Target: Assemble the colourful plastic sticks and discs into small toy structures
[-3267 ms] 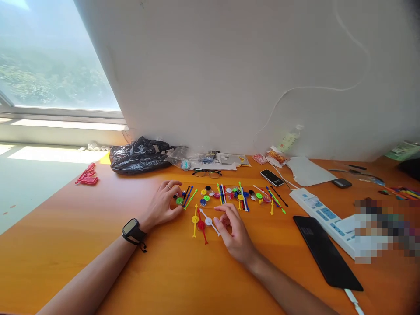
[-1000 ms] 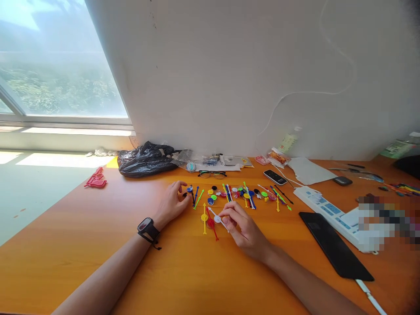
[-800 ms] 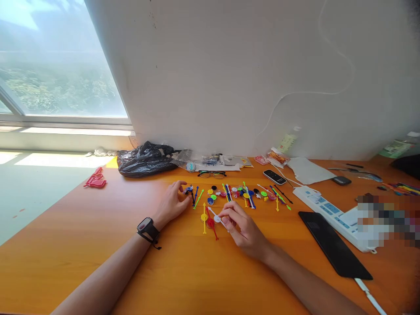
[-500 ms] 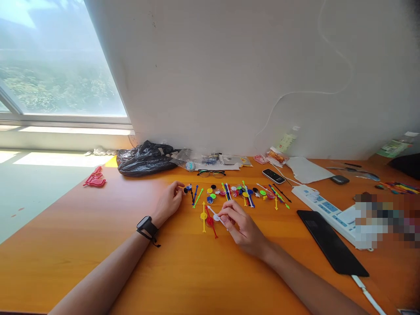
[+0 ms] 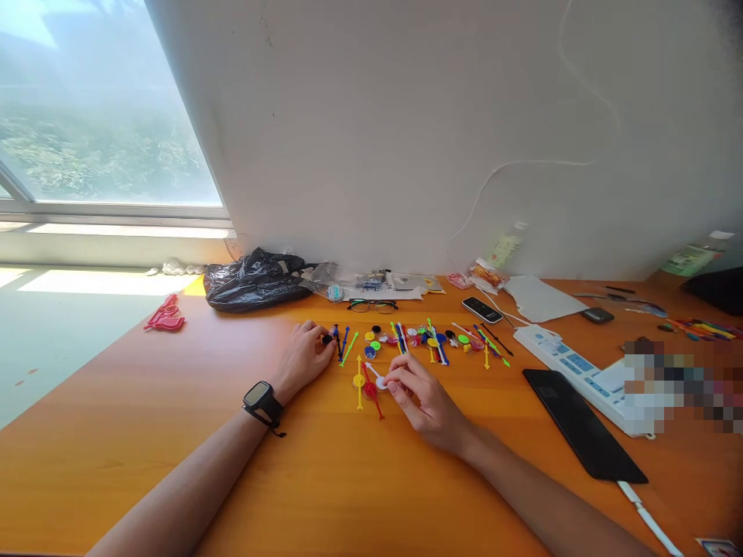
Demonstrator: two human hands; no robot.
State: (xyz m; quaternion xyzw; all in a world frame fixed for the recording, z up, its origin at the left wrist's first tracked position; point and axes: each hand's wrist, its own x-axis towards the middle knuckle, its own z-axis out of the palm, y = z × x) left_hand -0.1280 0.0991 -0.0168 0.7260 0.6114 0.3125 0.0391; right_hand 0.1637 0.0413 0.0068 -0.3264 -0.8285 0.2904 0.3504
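My left hand [image 5: 303, 354] reaches to the left end of a row of small plastic parts, its fingers closed at a small black round piece [image 5: 326, 340]. A black arrow, a blue arrow and a green arrow [image 5: 349, 350] stand close by its fingertips. With thumb and fingers pinched, my right hand [image 5: 422, 398] holds a white arrow spinner [image 5: 381, 382], its lower end hidden by the fingers. Left of it lie a red arrow spinner [image 5: 370, 391] and a yellow arrow spinner [image 5: 359, 382], each with a round base.
Behind the hands runs the row of coloured arrows and discs [image 5: 433, 342]. Further back are glasses [image 5: 371, 305], a black plastic bag [image 5: 255, 282] and a remote [image 5: 481, 309]. To the right lie a phone [image 5: 583, 425] and a power strip [image 5: 580, 375]; a red plastic piece [image 5: 166, 316] is at left.
My left hand has shifted slightly right, and its fingertips have closed in at the black parts. My right hand stays in nearly the same place with the white arrow spinner.
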